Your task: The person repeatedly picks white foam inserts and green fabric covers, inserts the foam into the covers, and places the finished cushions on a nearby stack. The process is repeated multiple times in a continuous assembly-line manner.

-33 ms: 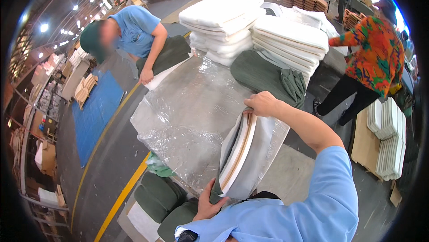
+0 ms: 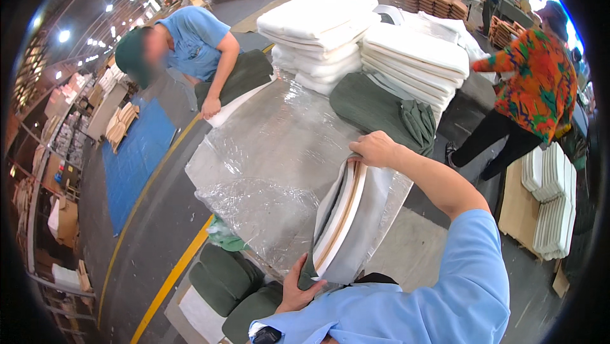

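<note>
The person is standing a flat white cushion pad (image 2: 346,220) on its edge at the near edge of the table (image 2: 267,141), over the clear plastic sheeting (image 2: 267,210) that is covering the tabletop. The left hand (image 2: 298,290) is gripping the pad's lower near corner, fingers closed around it; the right hand (image 2: 375,149) is clamping its top far edge, fingers curled over. A grey fabric cover seems to be wrapping the pad, though how far on it is I cannot tell.

What may go wrong, as I judge it: the pad is balancing on a narrow edge over slick plastic, so it could be sliding out at the bottom or tipping toward the table's near edge if either grip loosens. The loose sheeting is bunching near the left hand and could be catching in the grip.

Counting: one pad in hand; two hands on it. Below the near corner, about three dark green cushions (image 2: 225,277) are lying on the floor. Toward the far edge, one folded green cover (image 2: 381,112) is resting, and behind it two stacks of white pads (image 2: 413,58) are standing side by side. Two other people are working beyond: one in a blue shirt (image 2: 194,39) leaning on the far left corner, one in an orange patterned top (image 2: 534,83) on the right.
</note>
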Demonstrator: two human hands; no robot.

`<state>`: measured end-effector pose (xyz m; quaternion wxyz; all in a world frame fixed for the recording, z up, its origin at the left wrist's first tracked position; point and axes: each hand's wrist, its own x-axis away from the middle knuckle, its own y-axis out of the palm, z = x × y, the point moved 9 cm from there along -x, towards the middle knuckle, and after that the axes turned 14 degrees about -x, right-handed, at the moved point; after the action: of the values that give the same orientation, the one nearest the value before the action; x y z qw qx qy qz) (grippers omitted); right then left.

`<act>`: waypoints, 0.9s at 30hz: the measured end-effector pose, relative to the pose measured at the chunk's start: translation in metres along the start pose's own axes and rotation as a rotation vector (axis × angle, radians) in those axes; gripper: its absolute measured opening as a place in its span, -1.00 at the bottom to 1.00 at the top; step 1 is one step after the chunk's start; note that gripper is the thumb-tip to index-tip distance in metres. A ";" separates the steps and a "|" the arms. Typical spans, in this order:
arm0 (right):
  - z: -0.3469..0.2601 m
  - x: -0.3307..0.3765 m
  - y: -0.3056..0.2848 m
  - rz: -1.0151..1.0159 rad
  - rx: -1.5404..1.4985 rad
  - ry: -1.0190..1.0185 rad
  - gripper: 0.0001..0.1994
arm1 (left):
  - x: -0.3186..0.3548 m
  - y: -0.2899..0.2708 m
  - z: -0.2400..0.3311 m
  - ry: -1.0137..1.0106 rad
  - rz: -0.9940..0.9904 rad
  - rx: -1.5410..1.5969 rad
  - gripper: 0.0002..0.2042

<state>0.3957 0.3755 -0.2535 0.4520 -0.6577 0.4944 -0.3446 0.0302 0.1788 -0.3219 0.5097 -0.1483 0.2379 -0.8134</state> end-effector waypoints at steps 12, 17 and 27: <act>0.006 -0.001 0.025 0.113 -0.045 -0.069 -0.83 | 0.002 0.042 -0.048 -0.175 -0.064 0.170 -0.20; 0.020 0.006 0.010 0.193 -0.400 -0.004 -0.75 | -0.023 0.001 -0.051 -0.054 0.016 -0.018 -0.29; 0.088 0.118 0.112 0.390 -0.708 0.435 -0.56 | -0.007 -0.050 -0.033 0.214 -0.492 -0.662 -0.40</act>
<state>0.4688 0.2729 -0.3887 0.1419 -0.5785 0.7797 -0.1929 -0.0210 0.2114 -0.3229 0.1977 -0.2710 0.4952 -0.8014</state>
